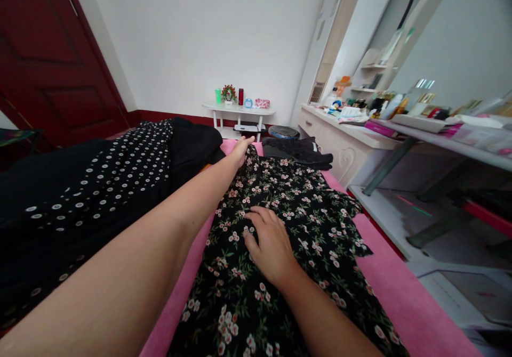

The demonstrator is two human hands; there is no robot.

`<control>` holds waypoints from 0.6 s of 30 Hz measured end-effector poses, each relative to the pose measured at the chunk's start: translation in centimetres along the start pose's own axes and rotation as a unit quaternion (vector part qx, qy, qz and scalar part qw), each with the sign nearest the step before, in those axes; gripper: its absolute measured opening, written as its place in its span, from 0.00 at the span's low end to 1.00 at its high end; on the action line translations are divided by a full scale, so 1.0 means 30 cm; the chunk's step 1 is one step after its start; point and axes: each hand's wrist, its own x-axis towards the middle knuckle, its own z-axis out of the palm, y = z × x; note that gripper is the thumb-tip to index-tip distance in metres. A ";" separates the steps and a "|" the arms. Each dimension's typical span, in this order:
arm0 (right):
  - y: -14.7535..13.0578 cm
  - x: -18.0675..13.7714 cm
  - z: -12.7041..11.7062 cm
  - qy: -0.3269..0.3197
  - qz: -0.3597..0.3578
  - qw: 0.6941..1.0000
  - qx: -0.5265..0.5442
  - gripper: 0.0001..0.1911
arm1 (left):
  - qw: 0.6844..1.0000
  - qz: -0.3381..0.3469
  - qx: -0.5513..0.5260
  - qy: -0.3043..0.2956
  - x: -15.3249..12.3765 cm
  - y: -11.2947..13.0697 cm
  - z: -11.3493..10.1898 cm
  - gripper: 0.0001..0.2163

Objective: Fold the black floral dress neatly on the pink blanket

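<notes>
Beneath all the clothes: one bed, pink cover, bare in a strip along its right edge.

Beyond the right edge: dresser, white, top crowded with small goods.

Over the left side of the bed: pile, loose, black, part of it white-spotted.

Lengthwise between pile and right edge: floral garment, black ground, pale flowers; far end close to the bed's far edge, near end out of view.

At the far edge, toward its right corner, just past the garment: dark clothes, stacked.

Hands, two, well apart. Left hand: at the garment's far left corner; whether the fingers grip cloth or only press cannot be told. Right hand: palm down on the garment's middle, fingers loosely spread, nothing grasped.

Condition, by judgement: garment laid out nearly flat, slight ripples, folding not yet begun; dark clothes seemingly folded and done; pile apparently not yet dealt with.
</notes>
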 end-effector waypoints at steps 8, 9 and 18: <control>0.003 -0.001 0.000 -0.001 0.001 1.000 0.004 0.16 | 0.980 0.103 0.166 0.036 -0.075 -0.011 -0.052 0.22; 0.003 -0.001 0.000 -0.002 0.002 1.000 0.003 0.16 | 0.975 0.122 0.187 0.016 -0.097 -0.018 -0.043 0.21; 0.004 0.004 0.005 -0.005 -0.002 1.000 -0.009 0.16 | 0.917 0.155 0.335 -0.149 -0.209 -0.104 0.114 0.29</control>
